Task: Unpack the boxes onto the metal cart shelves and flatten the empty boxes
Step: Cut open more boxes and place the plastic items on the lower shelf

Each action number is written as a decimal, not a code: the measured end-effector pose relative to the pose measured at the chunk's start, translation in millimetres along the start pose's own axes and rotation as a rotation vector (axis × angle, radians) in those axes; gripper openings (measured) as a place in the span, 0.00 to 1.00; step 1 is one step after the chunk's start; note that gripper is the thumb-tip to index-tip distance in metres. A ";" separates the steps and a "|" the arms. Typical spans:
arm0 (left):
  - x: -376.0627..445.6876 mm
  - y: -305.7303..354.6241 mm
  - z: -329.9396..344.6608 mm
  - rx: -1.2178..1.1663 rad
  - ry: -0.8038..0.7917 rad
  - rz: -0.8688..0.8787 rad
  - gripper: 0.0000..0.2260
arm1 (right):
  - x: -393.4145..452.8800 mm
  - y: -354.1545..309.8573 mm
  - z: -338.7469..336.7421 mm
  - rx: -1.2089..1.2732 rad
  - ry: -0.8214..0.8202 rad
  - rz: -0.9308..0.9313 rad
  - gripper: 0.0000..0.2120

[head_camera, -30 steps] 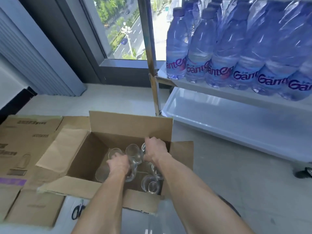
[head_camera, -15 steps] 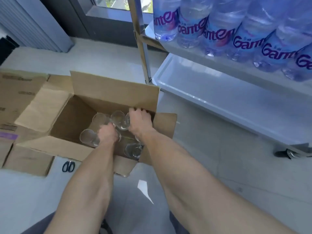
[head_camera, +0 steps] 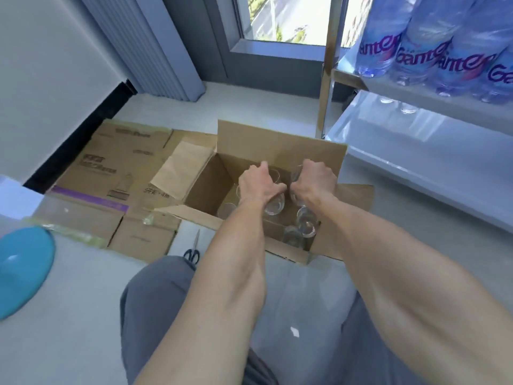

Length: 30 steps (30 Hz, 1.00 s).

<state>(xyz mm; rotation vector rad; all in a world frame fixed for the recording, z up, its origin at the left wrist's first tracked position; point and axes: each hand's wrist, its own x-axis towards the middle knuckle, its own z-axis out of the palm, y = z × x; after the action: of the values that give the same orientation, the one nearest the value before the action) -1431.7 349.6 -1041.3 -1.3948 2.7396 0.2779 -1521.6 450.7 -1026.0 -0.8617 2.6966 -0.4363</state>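
While the open cardboard box [head_camera: 249,151] sits on the floor beside the metal cart [head_camera: 416,151], left hand [head_camera: 259,184] and right hand [head_camera: 315,180] each grasp a clear glass [head_camera: 273,205] inside it, more glasses [head_camera: 305,220] below.

We see the open box [head_camera: 249,151] crowded with glasses [head_camera: 305,218], its upright back flap walling the far side. The cart post [head_camera: 326,87] stands just beyond. The lower shelf [head_camera: 416,151] lies bare; bottles [head_camera: 433,51] fill the upper.

One open box [head_camera: 280,145], four bottles [head_camera: 422,43], two hands [head_camera: 259,184], one scissors [head_camera: 193,251]
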 end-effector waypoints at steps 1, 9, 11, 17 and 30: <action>3.3 2.3 -11.3 -0.017 0.051 0.040 0.28 | -0.8 -2.8 -8.4 0.018 0.041 0.028 0.12; 6.6 60.5 -84.5 -0.429 0.278 0.207 0.29 | -23.8 23.8 -83.5 0.215 0.308 0.120 0.30; 4.3 81.7 -98.1 -0.455 0.330 0.227 0.31 | -24.2 34.0 -97.1 0.267 0.386 0.215 0.34; -8.2 140.9 -98.2 -0.584 0.327 0.292 0.35 | -35.3 77.3 -91.1 0.353 0.517 0.377 0.31; 25.7 202.9 -23.5 -0.720 0.201 0.296 0.32 | 32.8 147.9 -61.4 0.447 0.576 0.439 0.32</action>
<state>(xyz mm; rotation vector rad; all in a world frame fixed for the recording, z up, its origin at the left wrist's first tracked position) -1609.7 441.6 -994.2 -1.1378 3.1666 1.3131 -1644.7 558.2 -1029.0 -0.0030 2.9581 -1.2668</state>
